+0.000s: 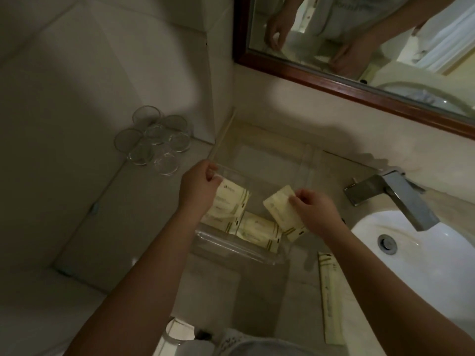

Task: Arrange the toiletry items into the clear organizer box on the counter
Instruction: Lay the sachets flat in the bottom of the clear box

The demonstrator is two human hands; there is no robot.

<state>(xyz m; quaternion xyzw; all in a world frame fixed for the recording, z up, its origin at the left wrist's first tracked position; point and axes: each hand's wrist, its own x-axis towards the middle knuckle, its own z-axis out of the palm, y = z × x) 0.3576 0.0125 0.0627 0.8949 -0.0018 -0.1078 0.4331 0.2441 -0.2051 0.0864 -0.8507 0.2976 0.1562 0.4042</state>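
Head view: left hand point(198, 187) is pinching the top corner of a cream packet point(232, 201), grip clamped on it, the packet's lower end sitting inside the clear organizer box point(231, 249) at its left side. Right hand point(317, 210) is holding a second packet point(280, 210) by its edge, grip clamped, packet tilting over the box's right side. Third packet point(259, 229) is lying flat in the box between them. Box is sitting on the table point(231, 291), left of the sink point(424, 265). Long sachet point(330, 291) is lying on the table by the sink rim, outside the box. Glasses point(154, 140) are standing clustered in the far-left corner.
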